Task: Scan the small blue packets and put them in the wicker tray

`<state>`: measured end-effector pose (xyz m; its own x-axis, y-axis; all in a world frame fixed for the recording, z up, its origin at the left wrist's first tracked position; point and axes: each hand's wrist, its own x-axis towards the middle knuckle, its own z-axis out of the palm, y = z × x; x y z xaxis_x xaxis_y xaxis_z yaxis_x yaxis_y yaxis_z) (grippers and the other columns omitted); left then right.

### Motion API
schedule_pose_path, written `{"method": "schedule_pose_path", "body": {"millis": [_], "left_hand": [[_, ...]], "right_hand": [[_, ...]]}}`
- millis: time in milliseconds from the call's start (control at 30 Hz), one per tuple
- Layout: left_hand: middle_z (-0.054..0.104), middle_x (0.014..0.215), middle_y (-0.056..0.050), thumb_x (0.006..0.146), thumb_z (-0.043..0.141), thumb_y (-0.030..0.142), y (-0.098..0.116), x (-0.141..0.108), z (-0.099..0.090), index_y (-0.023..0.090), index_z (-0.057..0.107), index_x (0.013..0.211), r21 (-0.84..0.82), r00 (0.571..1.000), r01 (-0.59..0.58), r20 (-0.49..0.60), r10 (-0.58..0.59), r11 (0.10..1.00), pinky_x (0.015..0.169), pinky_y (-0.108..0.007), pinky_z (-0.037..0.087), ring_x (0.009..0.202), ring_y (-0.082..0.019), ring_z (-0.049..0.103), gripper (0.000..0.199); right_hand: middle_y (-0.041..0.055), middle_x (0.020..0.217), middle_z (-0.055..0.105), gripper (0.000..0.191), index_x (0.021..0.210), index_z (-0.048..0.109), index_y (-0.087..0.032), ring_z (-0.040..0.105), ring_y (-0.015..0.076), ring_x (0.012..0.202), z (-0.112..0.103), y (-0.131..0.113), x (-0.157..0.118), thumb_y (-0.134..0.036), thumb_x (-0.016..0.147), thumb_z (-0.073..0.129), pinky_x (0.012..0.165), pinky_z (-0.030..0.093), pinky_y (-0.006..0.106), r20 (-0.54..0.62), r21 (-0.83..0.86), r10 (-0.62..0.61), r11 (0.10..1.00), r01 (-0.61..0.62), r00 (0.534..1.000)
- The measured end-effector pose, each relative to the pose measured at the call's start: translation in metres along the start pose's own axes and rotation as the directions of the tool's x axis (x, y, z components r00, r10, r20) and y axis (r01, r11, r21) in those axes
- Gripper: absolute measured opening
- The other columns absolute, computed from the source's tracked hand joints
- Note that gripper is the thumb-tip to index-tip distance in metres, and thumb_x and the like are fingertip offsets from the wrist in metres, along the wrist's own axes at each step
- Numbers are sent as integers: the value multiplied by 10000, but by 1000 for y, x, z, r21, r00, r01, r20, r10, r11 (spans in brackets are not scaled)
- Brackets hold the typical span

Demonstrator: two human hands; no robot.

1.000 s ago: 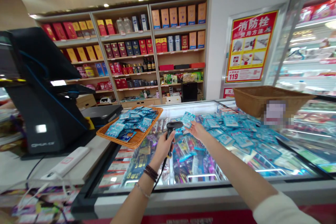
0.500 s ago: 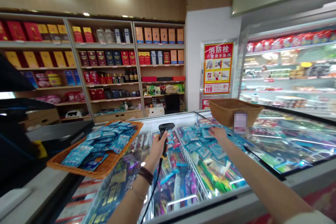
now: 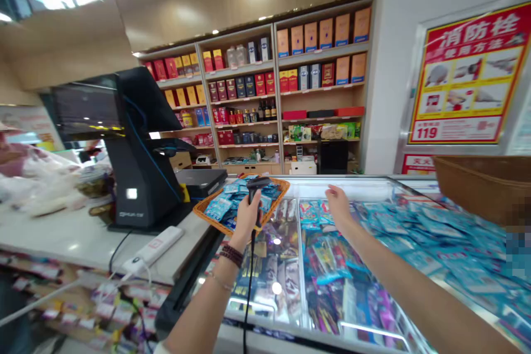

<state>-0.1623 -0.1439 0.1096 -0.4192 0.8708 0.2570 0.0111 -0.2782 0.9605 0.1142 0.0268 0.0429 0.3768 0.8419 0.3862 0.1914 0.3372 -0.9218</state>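
The corded barcode scanner (image 3: 259,182), probably light and stiff, was held before the wicker basket (image 3: 199,209) by the left hand (image 3: 248,214), wrapped around its handle, the surest hold, while the right hand (image 3: 339,204), seemingly empty, hung loosely over the display freezer (image 3: 307,187).

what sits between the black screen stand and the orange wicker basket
In the head view, a flat black box sits between the black screen stand and the orange wicker basket.
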Motion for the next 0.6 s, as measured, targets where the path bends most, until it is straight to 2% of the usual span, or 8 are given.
{"method": "schedule_pose_path", "body": {"millis": [67,133,233,300,433,533,600], "left_hand": [[564,591,49,858,919,886,0,5,-35,285,579,779,42,996,-6,-85,10,999,459,-262,390,462,-143,529,695],[547,582,49,896,890,882,-5,8,-62,299,562,773,73,986,-12,-164,24,997,467,-274,388,459,-154,525,680],[552,591,38,927,862,883,-18,13,-88,311,550,776,95,969,-3,-246,26,996,477,-297,398,460,-170,529,668],[573,606,21,936,854,882,-29,17,-98,313,551,781,95,963,15,-269,11,995,480,-311,411,469,-182,546,663],[568,592,14,932,845,902,-47,26,-105,310,566,773,88,967,36,-254,-13,995,473,-331,431,460,-190,543,674],[589,613,9,926,820,938,-56,30,-105,306,570,776,72,964,26,-266,-6,997,459,-326,426,462,-181,539,696],[592,625,12,921,812,956,-60,30,-103,302,574,778,71,961,17,-275,3,997,456,-321,428,466,-176,546,711]], "right_hand": [[97,1091,872,450,1316,854,-226,841,305,1049,66,-22,-22,-344,902,722,975,700,417,187,14,-11,1000,8,982],[97,1204,911,478,1379,843,-242,871,314,1158,121,-41,-41,-291,915,737,1062,701,439,349,-77,15,997,12,937],[169,1397,913,544,1470,831,-212,869,372,1350,173,-54,-58,-204,929,768,1197,668,499,505,-262,28,957,122,863],[207,1501,886,603,1538,810,-200,831,406,1462,190,-54,-61,-143,938,782,1269,629,521,599,-371,13,891,263,801],[253,1617,826,678,1666,723,-161,757,415,1584,200,-44,-57,-110,994,798,1295,592,491,733,-523,90,708,474,675],[254,1724,754,746,1724,672,-169,688,401,1663,203,-42,-53,-166,1000,855,1306,568,464,793,-539,136,613,578,594],[248,1778,709,761,1698,700,-188,665,403,1681,204,-43,-51,-208,968,912,1307,561,458,814,-527,129,575,626,567]]}}
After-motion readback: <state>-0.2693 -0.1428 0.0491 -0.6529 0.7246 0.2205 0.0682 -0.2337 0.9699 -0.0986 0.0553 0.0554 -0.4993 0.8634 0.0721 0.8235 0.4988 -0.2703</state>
